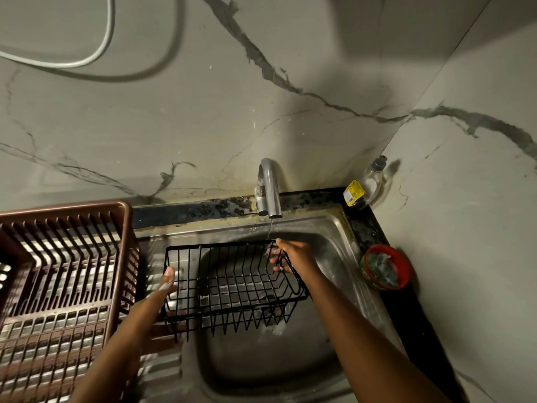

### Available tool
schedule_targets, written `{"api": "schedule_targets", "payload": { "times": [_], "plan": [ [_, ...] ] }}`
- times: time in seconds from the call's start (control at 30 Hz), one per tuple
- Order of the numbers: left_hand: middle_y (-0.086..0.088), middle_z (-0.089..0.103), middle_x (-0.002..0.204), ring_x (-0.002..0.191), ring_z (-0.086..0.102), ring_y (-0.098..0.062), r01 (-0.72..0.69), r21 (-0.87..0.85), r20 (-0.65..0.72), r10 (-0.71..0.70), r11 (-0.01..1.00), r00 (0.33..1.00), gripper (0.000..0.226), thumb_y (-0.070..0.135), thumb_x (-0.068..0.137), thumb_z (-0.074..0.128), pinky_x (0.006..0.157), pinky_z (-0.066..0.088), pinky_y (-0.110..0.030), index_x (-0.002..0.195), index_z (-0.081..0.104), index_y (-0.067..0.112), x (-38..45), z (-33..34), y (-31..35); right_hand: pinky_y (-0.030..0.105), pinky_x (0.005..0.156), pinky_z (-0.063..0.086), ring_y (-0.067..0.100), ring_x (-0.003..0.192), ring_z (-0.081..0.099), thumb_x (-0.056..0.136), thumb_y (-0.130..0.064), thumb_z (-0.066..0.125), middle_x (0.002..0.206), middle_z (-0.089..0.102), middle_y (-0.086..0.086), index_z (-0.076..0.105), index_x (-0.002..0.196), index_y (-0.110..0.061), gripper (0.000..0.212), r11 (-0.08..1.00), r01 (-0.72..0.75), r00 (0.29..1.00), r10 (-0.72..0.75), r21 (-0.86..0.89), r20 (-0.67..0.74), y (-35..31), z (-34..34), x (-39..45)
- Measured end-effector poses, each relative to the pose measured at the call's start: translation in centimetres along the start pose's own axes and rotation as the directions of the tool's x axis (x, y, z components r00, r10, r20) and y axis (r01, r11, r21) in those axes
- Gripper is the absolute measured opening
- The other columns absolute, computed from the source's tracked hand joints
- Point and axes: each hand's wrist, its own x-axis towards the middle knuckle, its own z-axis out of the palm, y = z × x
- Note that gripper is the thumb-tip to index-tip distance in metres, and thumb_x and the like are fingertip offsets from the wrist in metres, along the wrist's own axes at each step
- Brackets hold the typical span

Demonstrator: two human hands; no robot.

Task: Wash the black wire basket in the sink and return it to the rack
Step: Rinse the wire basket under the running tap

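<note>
Head view: black wire basket (pixel 232 286) lies crosswise, opening upward.

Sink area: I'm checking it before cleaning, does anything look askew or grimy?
The soap bottle in the back right corner leans tilted against the wall. The counter edge behind the tap shows dark blotchy stains.

The brown rack (pixel 58 271) is cut off at the left edge, and the left hand's (pixel 162 289) fingers are hidden.
</note>
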Motion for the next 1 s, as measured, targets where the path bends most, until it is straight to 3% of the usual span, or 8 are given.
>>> {"api": "schedule_targets", "payload": {
  "times": [0.1, 0.2, 0.27, 0.33, 0.53, 0.63, 0.87, 1.0],
  "plan": [
    [-0.013, 0.040, 0.155, 0.138, 0.040, -0.043, -0.045, 0.022, -0.065, 0.046, 0.999, 0.997, 0.084, 0.088, 0.070, 0.051, 0.097, 0.049, -0.058, 0.138, 0.055, 0.040, 1.8, -1.6, -0.5, 0.031, 0.055, 0.055, 0.019, 0.059, 0.065, 0.097, -0.022, 0.061, 0.085, 0.075, 0.012, 0.068, 0.103, -0.005, 0.019, 1.000, -0.019, 1.000, 0.018, 0.011, 0.018, 0.3, 0.3, 0.4],
    [-0.015, 0.042, 0.154, 0.139, 0.038, -0.042, -0.129, 0.050, -0.084, 0.133, 0.990, 0.988, 0.122, 0.095, 0.047, 0.046, 0.106, 0.037, -0.052, 0.151, 0.038, 0.032, 2.4, -2.8, -0.1, 0.029, 0.053, 0.054, 0.019, 0.060, 0.065, 0.098, -0.022, 0.059, 0.085, 0.075, 0.011, 0.068, 0.107, -0.001, 0.024, 0.999, -0.043, 0.999, 0.042, 0.018, 0.033, 0.5, 0.6, 0.8],
    [-0.002, 0.055, 0.131, 0.118, 0.056, -0.042, -0.100, 0.061, -0.079, 0.105, 0.993, 0.991, 0.075, 0.086, 0.068, 0.054, 0.092, 0.052, -0.051, 0.131, 0.053, 0.047, -0.3, -1.0, 1.9, 0.029, 0.053, 0.053, 0.020, 0.061, 0.064, 0.099, -0.022, 0.057, 0.085, 0.074, 0.012, 0.067, 0.107, 0.001, 0.027, 0.995, -0.082, 0.995, 0.079, 0.054, 0.059, 0.5, 1.0, 0.8],
    [-0.007, 0.056, 0.118, 0.101, 0.063, -0.040, -0.073, 0.023, -0.063, 0.074, 0.997, 0.995, 0.036, 0.062, 0.087, 0.056, 0.070, 0.060, -0.048, 0.118, 0.060, 0.046, -2.1, 0.0, 2.1, 0.030, 0.056, 0.052, 0.020, 0.065, 0.063, 0.103, -0.024, 0.048, 0.082, 0.072, 0.011, 0.065, 0.099, 0.000, 0.030, 0.977, -0.149, 0.983, 0.130, 0.151, 0.130, 0.4, 1.6, 0.7],
    [-0.016, 0.063, 0.110, 0.091, 0.065, -0.034, -0.208, -0.049, -0.113, 0.202, 0.977, 0.973, 0.068, 0.055, 0.074, 0.061, 0.070, 0.059, -0.047, 0.133, 0.054, 0.021, -3.5, 0.1, 2.3, 0.036, 0.099, 0.043, 0.022, 0.096, 0.063, 0.108, -0.028, 0.024, 0.089, 0.077, 0.003, 0.063, 0.105, -0.007, 0.045, 0.924, -0.201, 0.942, 0.091, 0.324, 0.324, -0.4, 3.4, 0.3],
    [-0.014, 0.064, 0.115, 0.095, 0.067, -0.034, -0.256, -0.013, -0.167, 0.250, 0.967, 0.954, 0.089, 0.063, 0.068, 0.063, 0.065, 0.060, -0.042, 0.144, 0.046, 0.021, -3.8, -0.1, 2.0, 0.035, 0.097, 0.046, 0.021, 0.099, 0.066, 0.108, -0.025, 0.025, 0.097, 0.075, 0.006, 0.063, 0.111, -0.005, 0.044, 0.920, -0.199, 0.932, 0.071, 0.338, 0.357, -0.8, 3.9, 0.3],
    [-0.014, 0.065, 0.109, 0.081, 0.066, -0.027, -0.358, -0.055, -0.193, 0.342, 0.932, 0.920, 0.091, 0.072, 0.064, 0.074, 0.064, 0.057, -0.038, 0.137, 0.050, 0.024, -4.0, -0.1, 1.6, 0.040, 0.100, 0.048, 0.026, 0.105, 0.066, 0.107, -0.024, 0.029, 0.114, 0.068, 0.016, 0.061, 0.117, -0.001, 0.040, 0.845, -0.225, 0.922, 0.024, 0.484, 0.387, -1.0, 4.5, 0.8],
    [-0.017, 0.064, 0.117, 0.095, 0.067, -0.032, -0.425, -0.075, -0.249, 0.396, 0.902, 0.884, 0.088, 0.058, 0.064, 0.069, 0.076, 0.058, -0.046, 0.142, 0.047, 0.025, -4.0, 0.5, 1.4, 0.041, 0.104, 0.043, 0.026, 0.103, 0.069, 0.108, -0.023, 0.027, 0.112, 0.070, 0.017, 0.062, 0.116, 0.002, 0.044, 0.783, -0.251, 0.920, 0.009, 0.569, 0.393, -1.6, 4.2, 1.1]
  ]
}}
